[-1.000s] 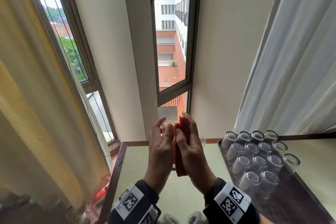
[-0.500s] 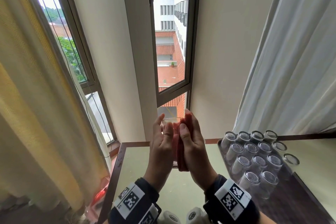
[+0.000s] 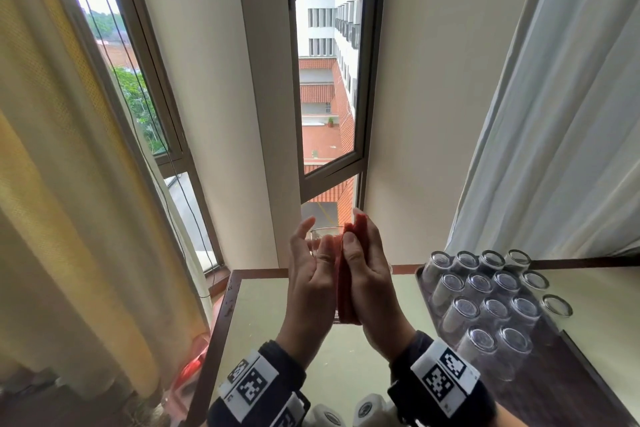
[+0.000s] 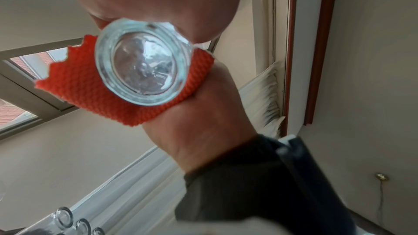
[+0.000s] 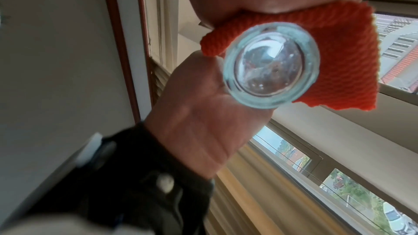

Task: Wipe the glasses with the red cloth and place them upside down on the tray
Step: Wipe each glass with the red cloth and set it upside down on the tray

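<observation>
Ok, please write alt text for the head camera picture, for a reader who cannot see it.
Two hands rub a clear glass with a red cloth above a table by a window: left hand beside the glass, right hand pressing the cloth. At right, a tray holds upside-down glasses.

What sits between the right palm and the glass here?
The red cloth lies folded between the right hand and the glass; both wrist views show it.
</observation>
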The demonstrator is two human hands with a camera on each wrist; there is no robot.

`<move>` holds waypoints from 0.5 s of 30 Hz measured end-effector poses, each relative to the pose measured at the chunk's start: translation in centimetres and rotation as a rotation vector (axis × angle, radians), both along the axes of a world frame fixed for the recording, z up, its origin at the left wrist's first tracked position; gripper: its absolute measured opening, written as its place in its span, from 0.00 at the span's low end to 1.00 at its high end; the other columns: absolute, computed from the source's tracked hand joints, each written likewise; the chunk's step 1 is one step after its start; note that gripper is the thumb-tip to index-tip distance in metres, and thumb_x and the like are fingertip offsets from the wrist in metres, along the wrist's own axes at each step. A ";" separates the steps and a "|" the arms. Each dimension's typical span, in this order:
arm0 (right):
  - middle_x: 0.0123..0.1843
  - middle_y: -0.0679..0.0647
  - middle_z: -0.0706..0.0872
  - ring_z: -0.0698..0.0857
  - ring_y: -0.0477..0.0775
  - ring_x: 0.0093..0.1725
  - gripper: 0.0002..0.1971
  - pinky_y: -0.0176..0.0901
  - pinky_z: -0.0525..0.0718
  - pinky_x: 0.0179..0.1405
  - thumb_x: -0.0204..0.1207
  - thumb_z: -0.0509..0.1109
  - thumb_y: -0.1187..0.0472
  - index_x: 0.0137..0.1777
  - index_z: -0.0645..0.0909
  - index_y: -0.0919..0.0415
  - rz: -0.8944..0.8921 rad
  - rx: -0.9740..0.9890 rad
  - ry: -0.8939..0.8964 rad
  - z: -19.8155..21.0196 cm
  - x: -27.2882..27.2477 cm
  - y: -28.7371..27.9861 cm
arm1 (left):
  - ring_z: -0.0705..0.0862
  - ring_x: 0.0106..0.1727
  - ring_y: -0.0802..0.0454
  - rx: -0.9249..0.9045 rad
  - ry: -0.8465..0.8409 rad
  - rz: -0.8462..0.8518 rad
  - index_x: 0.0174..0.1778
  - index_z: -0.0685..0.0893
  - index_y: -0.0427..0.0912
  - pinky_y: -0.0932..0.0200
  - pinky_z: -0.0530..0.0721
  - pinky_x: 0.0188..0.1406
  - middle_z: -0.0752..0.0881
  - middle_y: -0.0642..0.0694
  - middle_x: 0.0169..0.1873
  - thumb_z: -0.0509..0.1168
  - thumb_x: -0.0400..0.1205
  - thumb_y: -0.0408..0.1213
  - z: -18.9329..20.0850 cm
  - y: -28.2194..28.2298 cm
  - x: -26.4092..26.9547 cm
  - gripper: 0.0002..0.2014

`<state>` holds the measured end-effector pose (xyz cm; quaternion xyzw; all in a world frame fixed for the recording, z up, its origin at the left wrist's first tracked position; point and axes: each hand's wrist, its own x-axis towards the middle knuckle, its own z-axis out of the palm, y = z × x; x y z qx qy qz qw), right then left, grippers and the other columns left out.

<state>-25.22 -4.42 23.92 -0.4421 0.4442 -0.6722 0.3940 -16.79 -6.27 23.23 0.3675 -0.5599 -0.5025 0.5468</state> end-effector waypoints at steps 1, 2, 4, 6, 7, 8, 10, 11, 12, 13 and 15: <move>0.64 0.48 0.86 0.86 0.56 0.66 0.24 0.52 0.84 0.67 0.82 0.64 0.45 0.77 0.70 0.48 0.024 0.005 -0.041 0.3 -0.2 0.0 | 0.84 0.65 0.49 -0.004 -0.008 -0.007 0.67 0.69 0.70 0.45 0.86 0.65 0.80 0.47 0.64 0.55 0.80 0.57 -0.1 0.1 -0.1 0.18; 0.62 0.48 0.86 0.87 0.56 0.64 0.25 0.50 0.86 0.64 0.79 0.62 0.46 0.75 0.71 0.48 0.030 0.002 -0.064 0.5 -0.3 -0.1 | 0.84 0.66 0.48 -0.015 -0.022 -0.008 0.66 0.69 0.71 0.43 0.85 0.66 0.81 0.48 0.64 0.55 0.81 0.57 -0.1 0.1 -0.2 0.17; 0.65 0.48 0.85 0.87 0.54 0.65 0.29 0.49 0.85 0.64 0.77 0.61 0.46 0.78 0.69 0.49 0.015 -0.015 -0.058 0.5 -0.3 0.1 | 0.84 0.67 0.49 -0.025 -0.034 -0.010 0.66 0.70 0.72 0.43 0.84 0.67 0.81 0.50 0.65 0.55 0.81 0.58 0.0 0.1 -0.2 0.16; 0.70 0.46 0.83 0.84 0.49 0.68 0.29 0.49 0.83 0.69 0.80 0.61 0.46 0.81 0.66 0.49 0.000 -0.026 -0.011 0.2 0.1 0.4 | 0.83 0.68 0.51 -0.014 -0.027 -0.030 0.66 0.70 0.69 0.48 0.84 0.68 0.79 0.51 0.66 0.56 0.82 0.61 0.3 0.1 -0.1 0.16; 0.72 0.44 0.81 0.83 0.46 0.70 0.29 0.48 0.82 0.71 0.81 0.61 0.46 0.82 0.66 0.48 -0.002 -0.037 0.019 0.0 0.2 0.7 | 0.81 0.69 0.51 -0.005 -0.034 -0.031 0.65 0.71 0.68 0.51 0.83 0.69 0.77 0.51 0.66 0.58 0.83 0.63 0.4 0.0 0.0 0.16; 0.72 0.42 0.80 0.82 0.42 0.70 0.28 0.46 0.81 0.71 0.81 0.60 0.47 0.81 0.66 0.47 -0.007 -0.048 0.040 -0.3 0.2 0.7 | 0.79 0.71 0.51 0.007 -0.040 -0.026 0.64 0.71 0.67 0.51 0.83 0.70 0.75 0.51 0.67 0.59 0.81 0.65 0.4 0.0 0.0 0.17; 0.70 0.39 0.80 0.83 0.39 0.68 0.27 0.44 0.82 0.69 0.80 0.60 0.48 0.80 0.66 0.44 -0.002 -0.060 0.050 -0.4 0.2 0.8 | 0.78 0.72 0.50 0.019 -0.039 -0.004 0.64 0.71 0.68 0.47 0.81 0.72 0.75 0.50 0.68 0.62 0.77 0.70 0.4 0.0 0.0 0.22; 0.69 0.41 0.81 0.83 0.42 0.68 0.26 0.44 0.83 0.69 0.81 0.61 0.47 0.79 0.67 0.44 0.012 -0.058 0.040 -0.3 0.1 0.7 | 0.79 0.71 0.50 0.020 -0.040 0.006 0.66 0.71 0.67 0.44 0.81 0.73 0.76 0.49 0.69 0.62 0.75 0.72 0.3 -0.1 0.0 0.26; 0.69 0.43 0.82 0.84 0.45 0.67 0.26 0.45 0.83 0.67 0.81 0.61 0.47 0.79 0.68 0.46 0.028 -0.051 0.015 -0.2 -0.1 0.6 | 0.80 0.71 0.50 0.022 -0.040 0.011 0.69 0.71 0.65 0.43 0.81 0.72 0.77 0.49 0.69 0.61 0.74 0.71 0.2 -0.1 -0.1 0.29; 0.66 0.45 0.84 0.86 0.47 0.65 0.25 0.44 0.85 0.64 0.80 0.62 0.47 0.77 0.70 0.47 0.040 -0.041 -0.017 0.1 -0.2 0.4 | 0.81 0.70 0.51 0.016 -0.028 0.013 0.72 0.69 0.62 0.43 0.81 0.72 0.78 0.49 0.68 0.60 0.75 0.70 0.1 0.0 -0.2 0.31; 0.59 0.45 0.86 0.88 0.47 0.59 0.22 0.40 0.86 0.55 0.76 0.60 0.47 0.70 0.74 0.47 0.045 -0.035 -0.049 0.4 -0.5 0.1 | 0.82 0.69 0.51 0.012 -0.010 0.011 0.75 0.67 0.59 0.42 0.82 0.71 0.80 0.51 0.67 0.58 0.76 0.69 -0.1 0.2 -0.4 0.33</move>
